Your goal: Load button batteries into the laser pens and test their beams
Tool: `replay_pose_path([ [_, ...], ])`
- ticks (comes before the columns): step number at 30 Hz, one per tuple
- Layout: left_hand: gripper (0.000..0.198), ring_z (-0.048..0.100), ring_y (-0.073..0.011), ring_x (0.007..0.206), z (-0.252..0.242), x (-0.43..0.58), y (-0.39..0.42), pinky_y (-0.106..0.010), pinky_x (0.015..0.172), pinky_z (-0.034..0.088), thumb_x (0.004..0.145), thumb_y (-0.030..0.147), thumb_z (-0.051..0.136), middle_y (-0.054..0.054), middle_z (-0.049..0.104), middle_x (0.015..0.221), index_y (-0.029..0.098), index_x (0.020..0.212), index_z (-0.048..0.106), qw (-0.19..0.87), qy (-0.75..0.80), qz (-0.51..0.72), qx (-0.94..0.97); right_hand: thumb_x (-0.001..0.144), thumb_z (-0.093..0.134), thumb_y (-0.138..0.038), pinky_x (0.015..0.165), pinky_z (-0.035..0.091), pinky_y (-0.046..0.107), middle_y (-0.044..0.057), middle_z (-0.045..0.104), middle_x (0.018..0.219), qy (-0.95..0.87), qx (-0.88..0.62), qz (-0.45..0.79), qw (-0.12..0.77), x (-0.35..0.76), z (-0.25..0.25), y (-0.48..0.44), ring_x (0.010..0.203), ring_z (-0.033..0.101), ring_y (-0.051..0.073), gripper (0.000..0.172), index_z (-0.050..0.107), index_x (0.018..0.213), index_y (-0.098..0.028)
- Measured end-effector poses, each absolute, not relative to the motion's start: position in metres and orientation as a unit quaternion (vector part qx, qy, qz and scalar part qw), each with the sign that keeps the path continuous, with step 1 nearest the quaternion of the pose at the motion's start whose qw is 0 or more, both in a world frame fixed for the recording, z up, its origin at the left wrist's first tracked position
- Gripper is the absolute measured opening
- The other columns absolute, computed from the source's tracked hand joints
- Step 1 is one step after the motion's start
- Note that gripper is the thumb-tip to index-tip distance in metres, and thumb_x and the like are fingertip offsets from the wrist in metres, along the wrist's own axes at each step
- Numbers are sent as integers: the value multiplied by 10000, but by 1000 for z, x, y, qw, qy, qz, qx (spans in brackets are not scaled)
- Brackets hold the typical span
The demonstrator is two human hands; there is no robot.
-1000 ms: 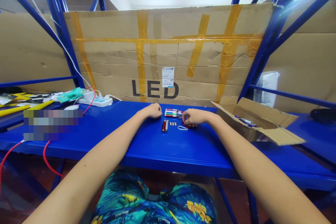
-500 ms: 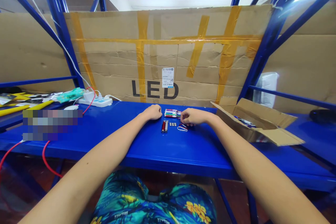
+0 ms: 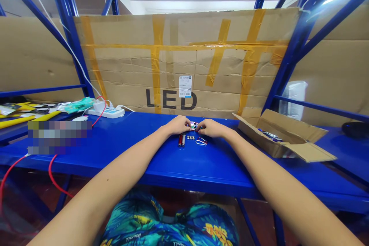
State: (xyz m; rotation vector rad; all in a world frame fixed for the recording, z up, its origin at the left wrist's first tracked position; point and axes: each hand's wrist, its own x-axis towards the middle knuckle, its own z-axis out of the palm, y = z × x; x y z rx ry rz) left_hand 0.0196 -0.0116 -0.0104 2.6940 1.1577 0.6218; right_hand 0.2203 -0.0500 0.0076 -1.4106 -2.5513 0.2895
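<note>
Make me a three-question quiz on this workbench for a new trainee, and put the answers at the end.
1. True or false: slim multicoloured tubes can be seen between the left hand and the right hand.

2. Where does the open cardboard box stand?
A) To the left of the left hand
B) To the right of the right hand
C) Between the two hands

3. Fill in the blank: the red cylinder and the silver cylinder lie side by side, just to the ____ of the small silver discs.

Key:
1. True
2. B
3. left
</note>
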Motion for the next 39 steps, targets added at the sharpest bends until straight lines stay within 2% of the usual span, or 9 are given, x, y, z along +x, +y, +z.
replay_pose_path([
  [7,131,536,-137,599,-7,26,-19,-259,574,342,728,285,667,-9,635,645,158,719,700,99,387,173,900,729,583,-113,652,415,214,32,740,852,-869,-472,94,115,216,3,-49,768,639,165,246,753,897,-172],
  [9,120,548,-154,638,-5,27,-22,-268,601,359,747,265,654,-18,632,648,159,708,695,78,381,171,905,733,591,-122,635,404,217,32,730,819,-865,-478,91,124,215,2,-49,743,630,161,197,739,855,-170],
  [13,111,571,-211,866,-1,29,-26,-292,732,404,804,263,622,-59,659,824,161,801,667,-15,344,244,907,741,646,-196,621,394,229,60,703,838,-835,-503,65,214,214,1,-47,739,607,165,162,664,894,-144],
  [16,89,577,-185,834,2,29,-29,-288,736,421,846,235,575,-45,656,863,165,866,625,-15,331,293,897,746,667,-237,665,410,239,73,684,891,-820,-490,67,288,215,3,-44,785,596,168,219,621,934,-136],
  [20,77,581,-176,821,5,30,-35,-291,744,441,867,212,546,-38,644,869,172,905,600,-9,317,332,888,779,628,-249,715,426,264,60,673,885,-837,-430,134,311,216,5,-43,801,585,169,167,629,902,-138],
  [26,155,584,-190,951,-1,32,-39,-315,847,457,892,135,457,-64,621,968,181,988,570,-19,272,355,894,819,556,-243,588,434,254,34,659,700,-802,-419,294,307,215,8,-49,597,591,143,98,564,783,-153],
  [29,151,593,-204,929,-2,32,-40,-319,810,459,893,137,435,-72,632,949,176,967,561,-19,288,349,891,835,516,-248,535,389,248,5,601,585,-817,-436,226,303,215,9,-51,489,529,120,192,522,661,-168],
  [32,146,606,-215,876,-2,32,-43,-316,751,453,894,156,427,-74,652,914,176,952,560,-8,320,346,882,830,502,-235,529,317,246,-24,504,497,-841,-426,119,312,214,8,-51,486,443,108,264,482,574,-174],
  [39,107,599,-192,822,-2,36,-41,-283,706,425,860,156,478,-52,660,843,178,853,582,66,367,373,849,827,505,-229,539,236,252,-26,457,508,-848,-415,41,327,214,2,-46,542,368,108,265,507,572,-160],
])
